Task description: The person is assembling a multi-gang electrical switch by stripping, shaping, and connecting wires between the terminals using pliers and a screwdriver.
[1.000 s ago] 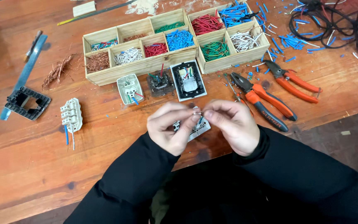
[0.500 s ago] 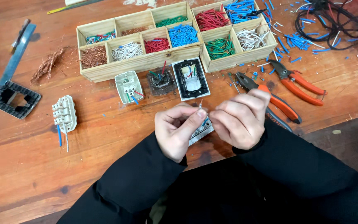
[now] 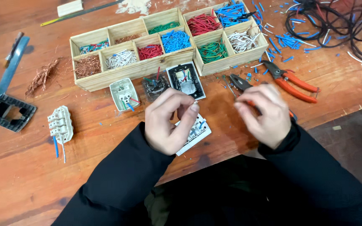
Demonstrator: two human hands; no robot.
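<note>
Pinched between thumb and fingers of the left hand point(image 3: 170, 121), a white switch module point(image 3: 194, 133) sits just above the table point(image 3: 105, 138); that grip is closed on its upper edge. Right of the module, well apart, the right hand point(image 3: 262, 114) hovers with curled fingers; whether it holds anything, I cannot tell. Behind the module lie a black-framed switch plate point(image 3: 185, 80) and a small dark insert point(image 3: 154, 86). Orange-handled pliers point(image 3: 292, 81) lie to the module's right, past the right hand, and a wooden tray of wire bits point(image 3: 168, 62) lies farther behind it.
</note>
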